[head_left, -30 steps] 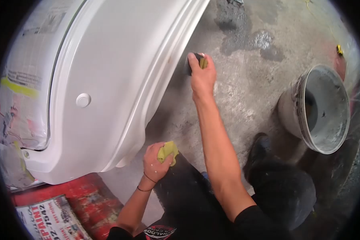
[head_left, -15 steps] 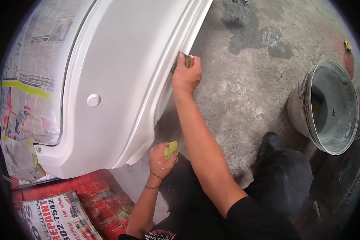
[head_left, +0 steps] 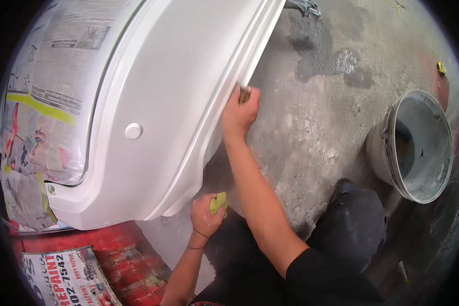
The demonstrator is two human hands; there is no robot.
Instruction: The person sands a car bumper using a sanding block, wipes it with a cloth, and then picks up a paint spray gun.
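Observation:
A white car bumper (head_left: 163, 97) with a round cap (head_left: 133, 131) on its face slants across the left half of the view. My right hand (head_left: 239, 112) is closed at the bumper's lower edge, gripping a folded piece of sandpaper (head_left: 245, 95); only a dark olive bit of it shows between the fingers. Lower down, near the bumper's bottom corner, my left hand (head_left: 204, 214) is closed around a yellow-green sponge (head_left: 218, 203). That hand appears apart from the bumper, and pale specks dot its back.
Newspaper (head_left: 61, 61) and yellow tape (head_left: 41, 107) cover the panel beside the bumper. A grey bucket (head_left: 392, 148) with dark liquid stands on the right. Wet patches mark the concrete floor (head_left: 301, 137). A printed banner (head_left: 69, 275) lies over red, worn boards (head_left: 120, 250) at lower left.
My right hand has slid a little down along the bumper's edge, toward me. The whole view has shifted slightly. My left hand still holds the sponge in nearly the same place.

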